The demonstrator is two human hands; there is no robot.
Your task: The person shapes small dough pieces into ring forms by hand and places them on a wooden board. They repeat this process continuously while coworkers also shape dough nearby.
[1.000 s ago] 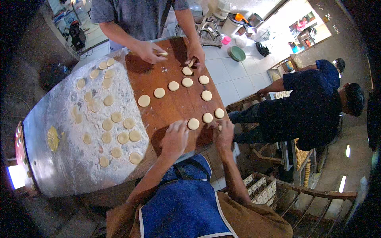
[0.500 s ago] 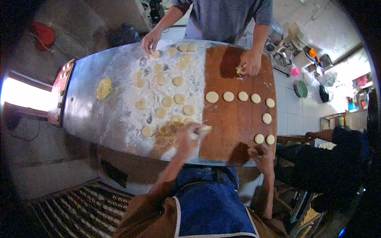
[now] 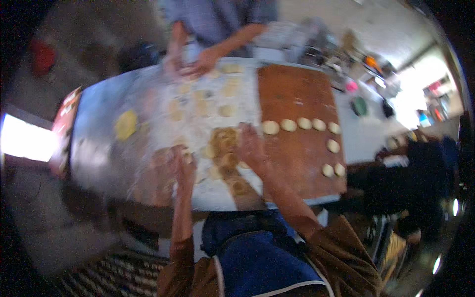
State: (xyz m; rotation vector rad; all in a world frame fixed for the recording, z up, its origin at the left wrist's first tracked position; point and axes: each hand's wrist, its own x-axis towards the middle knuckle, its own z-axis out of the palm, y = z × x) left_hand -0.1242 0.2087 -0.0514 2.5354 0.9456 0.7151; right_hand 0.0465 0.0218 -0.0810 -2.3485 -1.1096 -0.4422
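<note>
My left hand (image 3: 183, 166) is over the floured part of the table, its fingers closed around a pale piece of dough (image 3: 187, 157). Motion blurs the picture here. To its right, my right hand (image 3: 251, 143) reaches across the flour beside the brown board's left edge; its fingers are smeared and I cannot tell what is in them. Several flat dough rounds (image 3: 225, 110) lie on the flour around both hands. More rounds (image 3: 270, 127) form a row across the brown board (image 3: 297, 94), turning down its right side.
Across the table, a person in grey brings both hands (image 3: 195, 68) together over the flour. A yellow dough lump (image 3: 126, 124) sits on the bare metal to the left. Another person in dark clothes (image 3: 410, 173) is at the right. Trays of small pieces (image 3: 114, 274) stand low at the left.
My right hand has moved left from the board's near right corner to the flour. My left hand has also shifted left. The other person's hands have come together. The view has moved slightly.
</note>
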